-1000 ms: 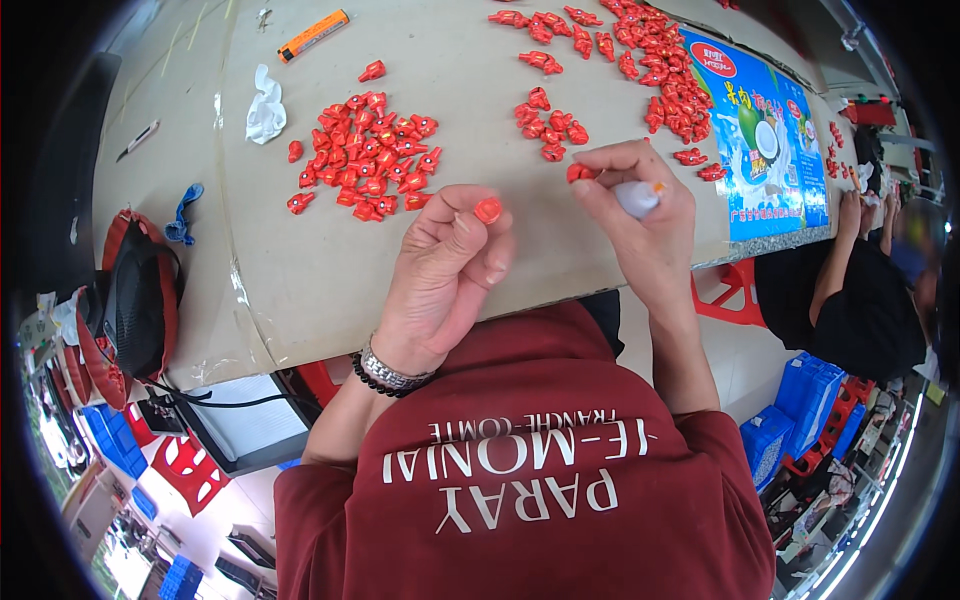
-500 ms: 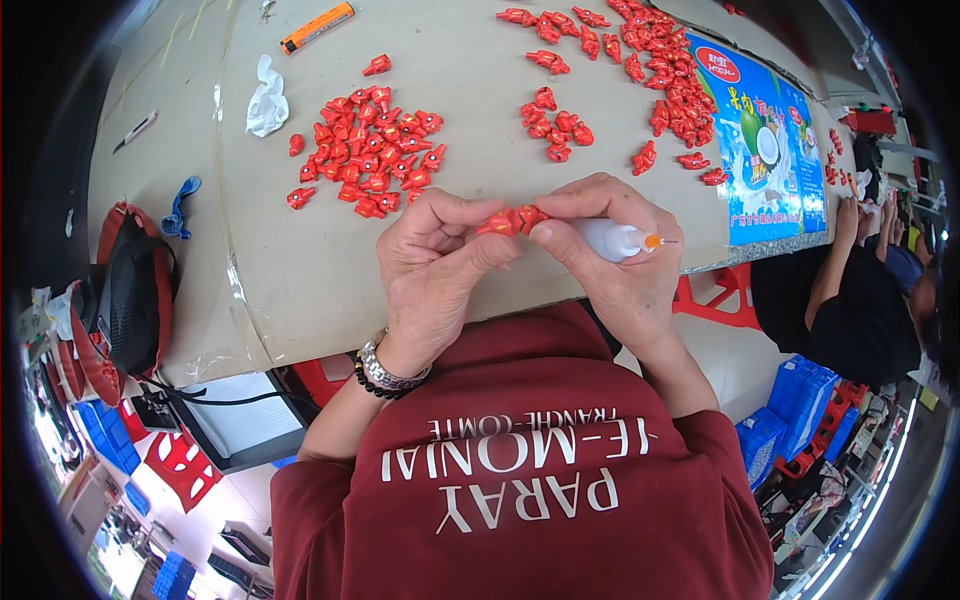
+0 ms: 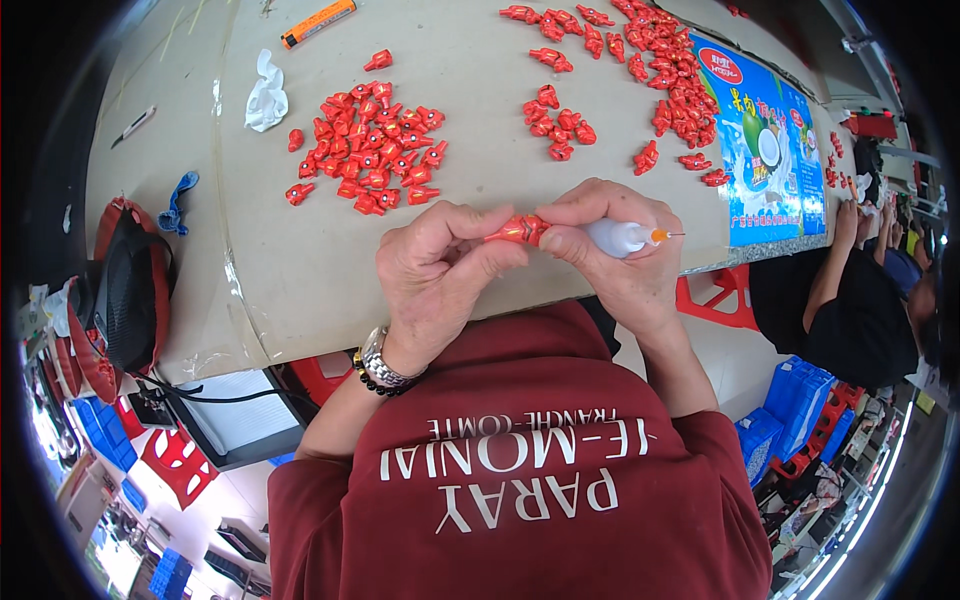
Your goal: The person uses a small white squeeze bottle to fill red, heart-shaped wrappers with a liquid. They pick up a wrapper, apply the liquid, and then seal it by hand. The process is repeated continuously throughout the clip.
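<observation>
Between my two hands is a small red plastic piece, held level above the near part of the table. My left hand pinches its left end with thumb and fingertips. The thumb and forefinger of my right hand grip its right end. Tucked in the right palm is a translucent squeeze bottle with an orange needle tip pointing right. Just beyond my left hand lies a pile of similar red pieces. My fingers cover both ends of the held piece.
A smaller red cluster and a large heap lie farther right, beside a blue printed sheet. At the left are crumpled tissue, an orange tube, a pen-like cutter and a black-red bag. Another person sits at right.
The held red piece has turned between my fingertips and now looks like one compact body rather than a narrow-waisted one. Both hands stay in nearly the same place.
</observation>
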